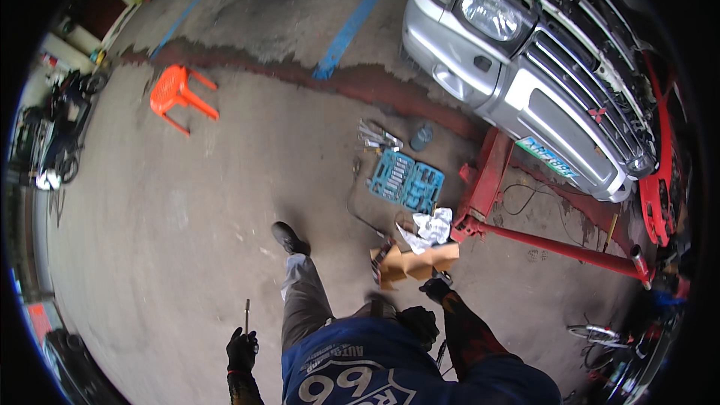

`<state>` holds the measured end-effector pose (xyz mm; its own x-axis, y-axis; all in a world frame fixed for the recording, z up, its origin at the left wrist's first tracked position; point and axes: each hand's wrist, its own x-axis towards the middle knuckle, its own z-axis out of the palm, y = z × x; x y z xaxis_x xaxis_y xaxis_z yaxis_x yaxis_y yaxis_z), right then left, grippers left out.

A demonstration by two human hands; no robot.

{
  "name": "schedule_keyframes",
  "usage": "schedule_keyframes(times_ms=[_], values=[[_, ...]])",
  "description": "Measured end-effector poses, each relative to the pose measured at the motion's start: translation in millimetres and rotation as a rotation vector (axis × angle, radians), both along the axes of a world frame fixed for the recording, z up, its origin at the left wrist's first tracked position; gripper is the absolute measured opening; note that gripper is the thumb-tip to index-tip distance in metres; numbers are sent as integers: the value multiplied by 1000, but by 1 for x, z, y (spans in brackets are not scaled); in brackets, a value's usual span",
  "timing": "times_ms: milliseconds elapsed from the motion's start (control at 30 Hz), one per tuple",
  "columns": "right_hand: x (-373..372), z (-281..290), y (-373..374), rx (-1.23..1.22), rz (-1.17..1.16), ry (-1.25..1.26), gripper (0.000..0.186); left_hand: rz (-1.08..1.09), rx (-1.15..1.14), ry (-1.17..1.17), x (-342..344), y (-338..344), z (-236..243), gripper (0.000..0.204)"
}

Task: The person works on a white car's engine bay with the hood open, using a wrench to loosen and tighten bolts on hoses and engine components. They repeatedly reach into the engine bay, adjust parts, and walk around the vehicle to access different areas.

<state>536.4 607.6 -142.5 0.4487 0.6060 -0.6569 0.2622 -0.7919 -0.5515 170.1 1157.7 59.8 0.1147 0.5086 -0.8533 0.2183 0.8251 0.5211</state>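
Observation:
My left hand (242,351), in a black glove, is closed round a slim metal rod-like tool (247,315); its shiny shaft points up and away from me. Low on the right, my gloved right hand (435,290) is beside an opened cardboard box (412,264). Its fingers look curled against a small greyish part (445,277), too small to make out. White crumpled wrapping (431,229) lies at the box's far side. Beyond that, a blue socket set case (406,181) lies unfolded on the floor, with loose wrenches (377,136) and a blue-grey canister (421,137) behind it.
A silver car (525,67) with its hood raised stands at far right. The red lift post and arm (555,246) stretch across the floor. An orange stool (180,96) stands at far left, near parked motorcycles (60,131). A cable (354,199) trails near the case.

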Motion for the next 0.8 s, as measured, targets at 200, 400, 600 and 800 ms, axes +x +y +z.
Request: schedule_keyframes(times_ms=[200,400,600,800], values=[[118,34,142,259,-1288,250,19,-466,-333,-266,233,227,-36,28],[143,42,220,64,-363,-378,27,-1060,456,107,543,348,-36,44],[251,71,263,-358,-1080,-138,50,-1416,1309,-266,770,374,-34,16],[484,160,279,-324,-1784,-1083,58,-1522,1180,-144,968,365,-20,15]])
